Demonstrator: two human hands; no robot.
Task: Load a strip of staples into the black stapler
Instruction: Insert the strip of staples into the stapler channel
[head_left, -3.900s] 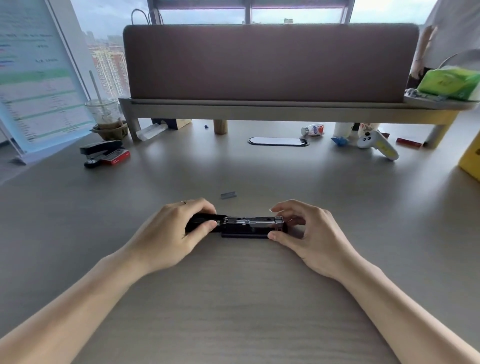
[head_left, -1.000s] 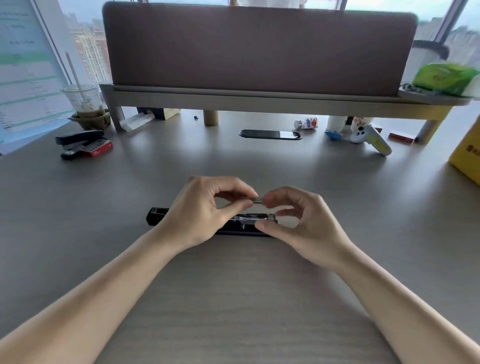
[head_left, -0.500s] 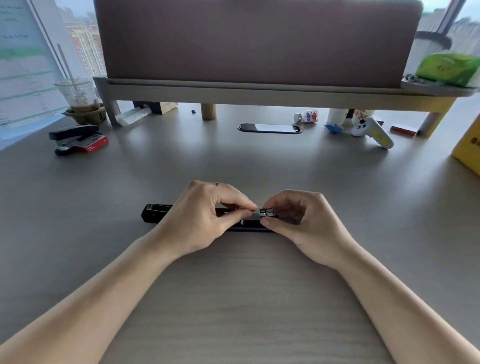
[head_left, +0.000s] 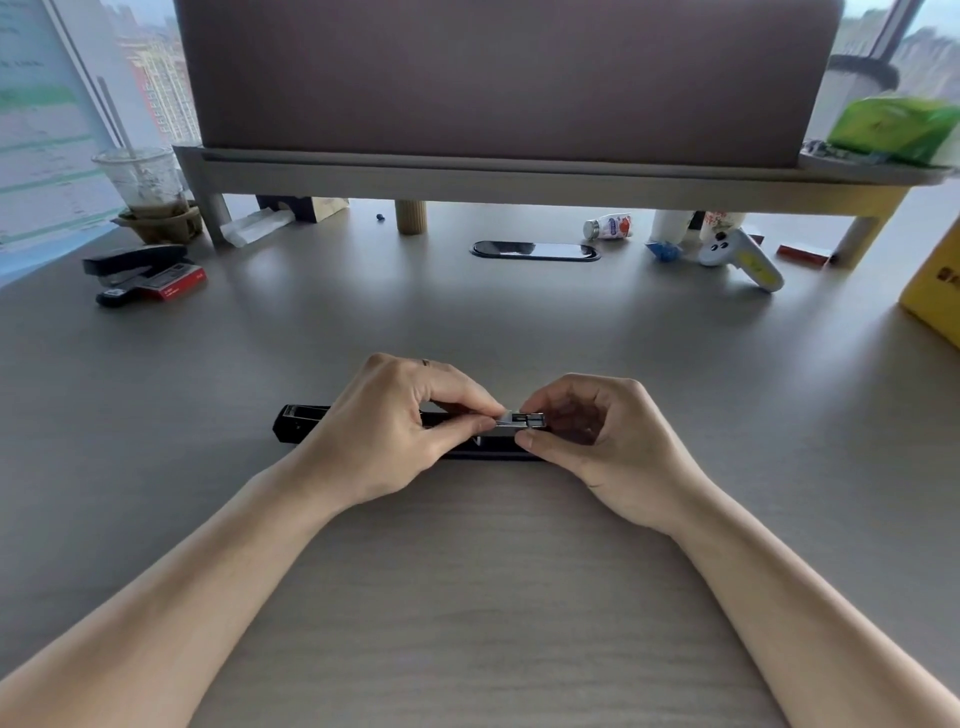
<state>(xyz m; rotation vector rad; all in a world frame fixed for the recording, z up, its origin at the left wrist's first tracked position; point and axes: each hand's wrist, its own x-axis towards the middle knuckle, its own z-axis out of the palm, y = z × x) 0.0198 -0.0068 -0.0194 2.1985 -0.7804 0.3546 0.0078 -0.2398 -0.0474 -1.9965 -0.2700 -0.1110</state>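
Observation:
The black stapler (head_left: 298, 422) lies opened flat on the grey desk, its lid folded out to the left and its metal channel (head_left: 530, 420) showing between my hands. My left hand (head_left: 387, 431) pinches a short silver strip of staples (head_left: 501, 418) between thumb and forefinger, right over the channel. My right hand (head_left: 597, 441) grips the stapler's right end, thumb on the near side and fingers curled behind. The hands hide the stapler's middle.
A second black stapler (head_left: 132, 262) rests on a red staple box (head_left: 176, 278) at the far left, by a plastic cup (head_left: 143, 182). A raised shelf (head_left: 519, 176) spans the back. A white toy (head_left: 740, 260), a small bottle (head_left: 608, 227) and a yellow box (head_left: 935, 291) are on the right.
The strip of staples, held above the stapler a second ago, has come down onto the metal channel. Earlier still the strip lay on the desk behind the stapler, which was then folded.

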